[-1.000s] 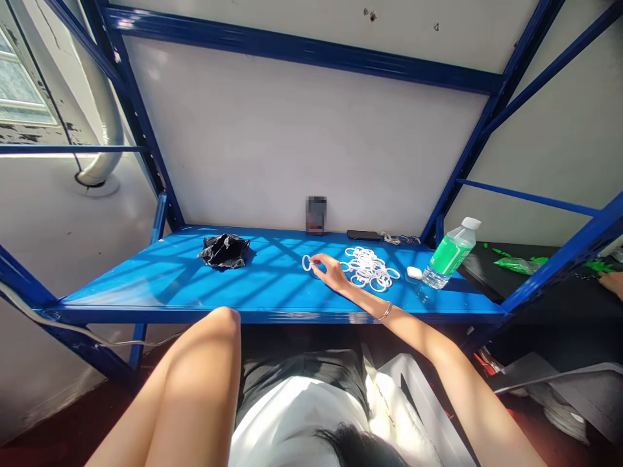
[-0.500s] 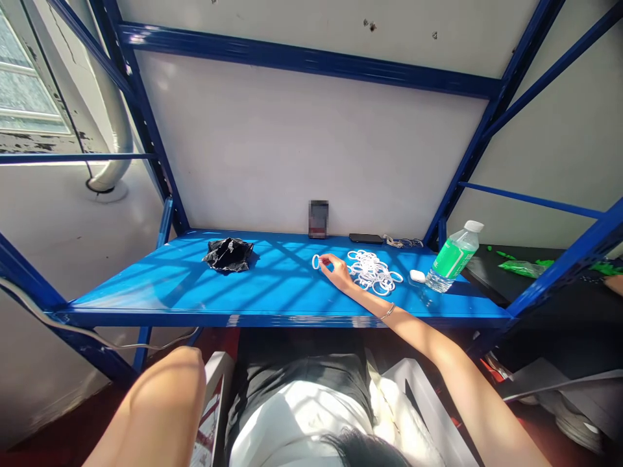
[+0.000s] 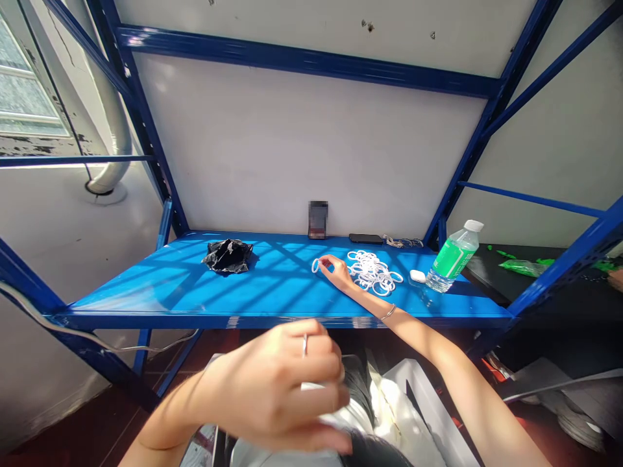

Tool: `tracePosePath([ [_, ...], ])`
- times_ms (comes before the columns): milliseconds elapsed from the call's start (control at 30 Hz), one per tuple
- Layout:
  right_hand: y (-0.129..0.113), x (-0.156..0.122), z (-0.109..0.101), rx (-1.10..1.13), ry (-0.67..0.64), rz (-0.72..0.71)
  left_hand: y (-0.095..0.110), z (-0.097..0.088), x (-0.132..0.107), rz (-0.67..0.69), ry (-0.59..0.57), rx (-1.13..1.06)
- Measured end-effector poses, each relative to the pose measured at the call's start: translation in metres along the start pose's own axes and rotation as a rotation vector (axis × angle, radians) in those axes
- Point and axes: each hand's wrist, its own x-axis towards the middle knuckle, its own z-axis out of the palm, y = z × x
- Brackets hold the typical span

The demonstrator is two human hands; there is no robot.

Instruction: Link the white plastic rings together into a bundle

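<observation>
Looking down, I see a blue shelf (image 3: 195, 288). The left hand (image 3: 287, 395) hovers near and blurred, fingers curled together; I cannot tell what they grip. The right hand (image 3: 342, 275) rests on the shelf, thumb and forefinger pinching a white ring (image 3: 316, 265) just left of the pile (image 3: 374, 272).

- The right arm (image 3: 438, 363) reached forward and to the left, nearly straight, from the lower right corner of the view.
- The right hand (image 3: 338, 274) lay low at the end of it, palm down, wrist slightly bent.
- Its thumb and forefinger were pinched together at the tips, and the other fingers were loosely curled.
- The left hand (image 3: 282, 389) was raised close to the camera, back of the hand upward, fingers curled inward and blurred.
- The left forearm (image 3: 165, 421) ran down to the lower left.
</observation>
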Motion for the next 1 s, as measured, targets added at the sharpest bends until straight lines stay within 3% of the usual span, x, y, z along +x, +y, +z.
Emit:
tracePosePath([
  [67, -0.002, 0.000, -0.001, -0.002, 0.011, 0.000, -0.027, 0.002, 0.025, -0.082, 0.022, -0.066],
  [133, -0.002, 0.000, 0.000, -0.004, 0.024, -0.005, -0.066, 0.021, 0.046, -0.288, 0.097, -0.073],
  [200, 0.000, 0.001, 0.001, -0.006, 0.031, -0.013, -0.106, 0.052, 0.057, -0.428, 0.179, -0.075],
  [267, 0.003, 0.001, 0.002, -0.009, 0.040, -0.020, -0.141, 0.087, 0.057, -0.501, 0.189, -0.115],
  [367, 0.006, 0.002, 0.004, 0.000, 0.040, -0.031, -0.174, 0.127, 0.051, -0.537, 0.146, -0.171],
  [500, 0.010, 0.003, 0.005, 0.019, 0.057, -0.032, -0.196, 0.148, 0.058, -0.519, 0.054, -0.100],
  [600, 0.012, 0.004, 0.006, 0.024, 0.086, -0.017, -0.209, 0.150, 0.066, -0.429, 0.131, -0.062],
  [700, 0.014, 0.005, 0.006, 0.013, 0.083, 0.004, -0.218, 0.151, 0.064, -0.395, 0.166, -0.166],
  [833, 0.011, 0.005, 0.005, -0.028, -0.002, -0.017, -0.220, 0.150, 0.054, -0.432, 0.169, -0.250],
  [1000, 0.012, 0.008, 0.003, -0.031, 0.026, -0.043, -0.215, 0.143, 0.051, -0.455, 0.236, -0.236],
])
